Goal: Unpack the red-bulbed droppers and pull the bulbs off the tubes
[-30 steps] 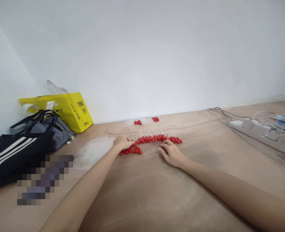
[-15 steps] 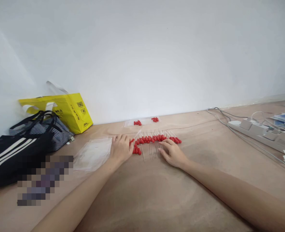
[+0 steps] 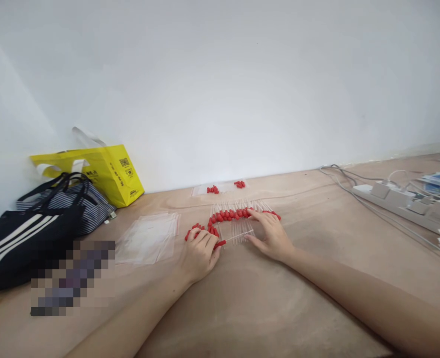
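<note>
Nearest, both bare forearms reach over the wooden table (image 3: 220,308). At the left edge, a pixelated patch hides something in front of a black bag with white stripes (image 3: 22,243). The left hand (image 3: 202,251) is closed, pinching a red bulb (image 3: 220,244) between thumb and fingers; a thin clear stem (image 3: 236,237) slants from it toward the right hand (image 3: 274,236). That hand is loosely curved, thumb and forefinger apart; the stem's far end lies at the gap between them, and whether they touch it I cannot tell. Between the hands lie thin clear tubes (image 3: 238,227). Loose red bulbs (image 3: 195,228) sit just beyond the left fingers, with clear plastic bags (image 3: 147,238) spread to their left. To the right stands a white power strip (image 3: 402,204) with cables. Farther back, a row of red-bulbed droppers (image 3: 229,215) points its stems away, partly behind the right hand. A yellow bag (image 3: 125,174) leans near the wall (image 3: 242,89), and by its foot a clear packet (image 3: 225,187) carries two red clusters.
</note>
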Tool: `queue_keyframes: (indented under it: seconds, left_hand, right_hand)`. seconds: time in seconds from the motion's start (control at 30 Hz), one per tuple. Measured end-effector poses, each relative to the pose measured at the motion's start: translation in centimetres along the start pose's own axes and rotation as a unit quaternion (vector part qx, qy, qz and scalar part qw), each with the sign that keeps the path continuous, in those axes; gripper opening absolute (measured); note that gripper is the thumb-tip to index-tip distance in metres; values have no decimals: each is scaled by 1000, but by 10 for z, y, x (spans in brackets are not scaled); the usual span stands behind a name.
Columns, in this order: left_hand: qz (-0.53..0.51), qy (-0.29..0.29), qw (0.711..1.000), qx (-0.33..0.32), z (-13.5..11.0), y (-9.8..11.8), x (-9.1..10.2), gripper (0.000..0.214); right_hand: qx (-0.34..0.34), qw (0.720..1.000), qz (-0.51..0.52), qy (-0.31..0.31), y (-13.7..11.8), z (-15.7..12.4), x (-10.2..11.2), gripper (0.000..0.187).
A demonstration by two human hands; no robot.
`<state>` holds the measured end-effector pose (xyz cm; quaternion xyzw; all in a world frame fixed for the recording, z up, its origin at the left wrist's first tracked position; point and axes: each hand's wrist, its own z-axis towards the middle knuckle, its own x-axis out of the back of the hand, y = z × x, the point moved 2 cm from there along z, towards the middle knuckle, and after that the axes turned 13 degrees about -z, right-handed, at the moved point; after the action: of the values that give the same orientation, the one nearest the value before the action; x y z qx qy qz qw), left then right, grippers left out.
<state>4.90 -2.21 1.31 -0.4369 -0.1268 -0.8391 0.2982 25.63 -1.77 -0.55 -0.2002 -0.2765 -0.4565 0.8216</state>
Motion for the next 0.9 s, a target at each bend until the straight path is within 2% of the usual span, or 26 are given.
queue_keyframes:
  seconds: [0.13, 0.23, 0.5, 0.73, 0.9]
  left_hand:
    - [-7, 11, 1000, -19, 3, 6, -3, 16]
    - [-18, 21, 999, -34, 5, 11, -5, 17]
    - [-80, 51, 995, -40, 7, 12, -9, 16]
    - [-86, 40, 994, -54, -1, 12, -7, 16]
    - [-95, 36, 993, -52, -2, 12, -5, 18]
  right_hand:
    - [109, 994, -25, -18, -9, 1, -2, 28]
    - [145, 989, -28, 3, -17, 2, -5, 15]
    - [174, 984, -21, 26, -24, 3, -2, 19]
    - [200, 979, 20, -25, -23, 2, -4, 20]
    - [194, 980, 37, -29, -23, 2, -4, 20]
